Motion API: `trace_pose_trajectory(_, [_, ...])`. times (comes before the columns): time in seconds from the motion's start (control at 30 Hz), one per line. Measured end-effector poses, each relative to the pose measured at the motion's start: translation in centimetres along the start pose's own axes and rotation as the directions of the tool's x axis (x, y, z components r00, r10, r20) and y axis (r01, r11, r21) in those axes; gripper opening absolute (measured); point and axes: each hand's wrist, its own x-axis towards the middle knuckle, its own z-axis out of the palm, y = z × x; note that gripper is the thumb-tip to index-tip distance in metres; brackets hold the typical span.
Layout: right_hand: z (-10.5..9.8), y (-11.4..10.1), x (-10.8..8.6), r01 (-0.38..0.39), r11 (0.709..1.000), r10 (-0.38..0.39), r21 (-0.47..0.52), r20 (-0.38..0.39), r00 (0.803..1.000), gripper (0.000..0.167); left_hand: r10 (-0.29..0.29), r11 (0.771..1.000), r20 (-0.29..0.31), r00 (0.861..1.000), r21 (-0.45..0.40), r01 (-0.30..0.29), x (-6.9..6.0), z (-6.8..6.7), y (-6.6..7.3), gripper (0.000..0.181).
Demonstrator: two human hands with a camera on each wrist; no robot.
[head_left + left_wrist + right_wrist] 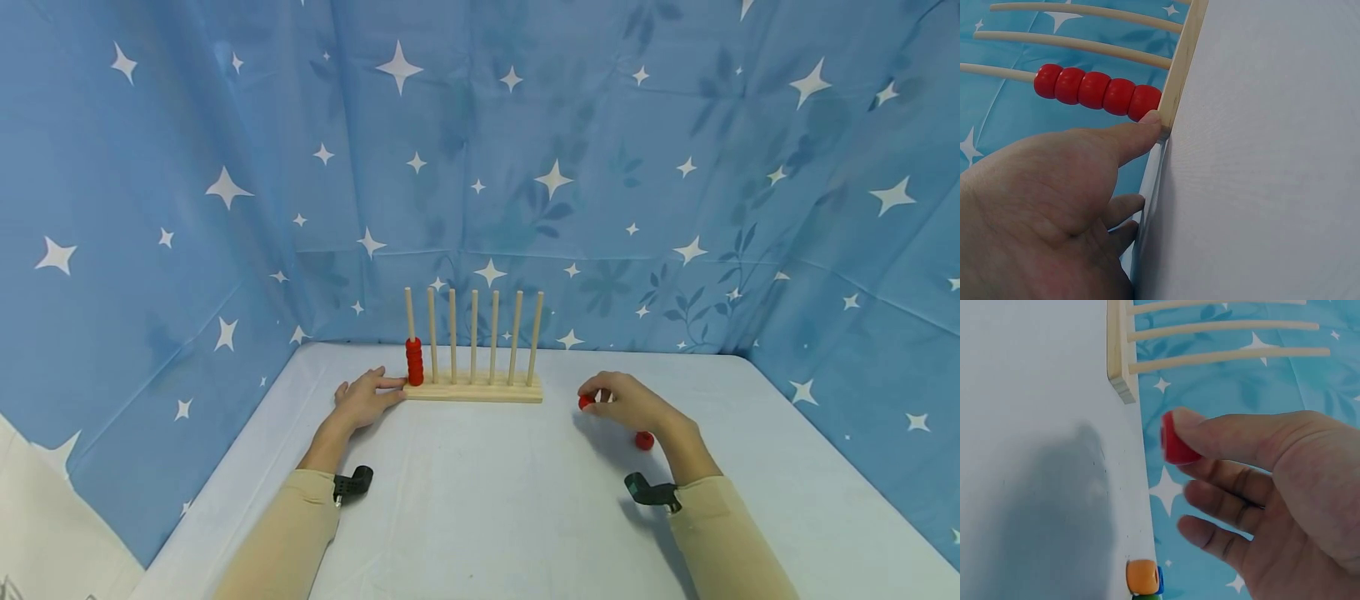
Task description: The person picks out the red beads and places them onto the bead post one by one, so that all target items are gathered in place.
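A wooden peg rack (pixel 472 393) stands on the table with several upright pegs. Red beads (pixel 415 362) are stacked on its leftmost peg; the other pegs are bare. At the rack's left end, my left hand (pixel 367 400) holds the base between thumb and index finger, its thumb (pixel 1138 134) just below the lowest bead. My right hand (pixel 626 402) pinches a loose red bead (pixel 1179 440) between thumb and index finger, held up off the table to the right of the rack. Its other fingers are loosely bent. Another red bead (pixel 644 440) lies near the right wrist.
An orange bead (pixel 1142 577) shows at the bottom of the right wrist view, with a blue bead (pixel 1160 580) and a green bead (pixel 1146 597) partly hidden around it. A white cloth covers the table (pixel 480 500). Behind it hangs a blue curtain (pixel 480 167) with stars.
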Motion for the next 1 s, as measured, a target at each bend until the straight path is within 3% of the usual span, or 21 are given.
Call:
trace_pose_trajectory(0.3, [0.2,-1.1,0.7,0.049,0.999,-0.05,-0.01,-0.126,0.991,0.025,0.002,1.0,-0.009,1.0,0.005,-0.002,-0.2,-0.1,0.2,0.039])
trace_pose_trajectory(0.63, [0.0,-2.8,1.7,0.155,0.988,-0.152,-0.012,-0.284,0.947,0.03,-0.009,1.0,-0.001,1.0,0.003,0.009,-0.1,-0.2,0.3,0.039])
trace_pose_trajectory(0.77, [0.1,-3.8,2.2,0.179,0.984,-0.172,-0.017,-0.371,0.913,0.033,-0.016,1.0,0.004,1.0,0.004,0.016,-0.1,-0.2,0.3,0.04])
trace_pose_trajectory(1.0, [0.7,-5.5,3.5,0.281,0.959,-0.25,-0.024,-0.532,0.809,0.03,-0.018,1.0,0.006,1.0,0.003,0.018,-0.1,-0.2,0.3,0.04])
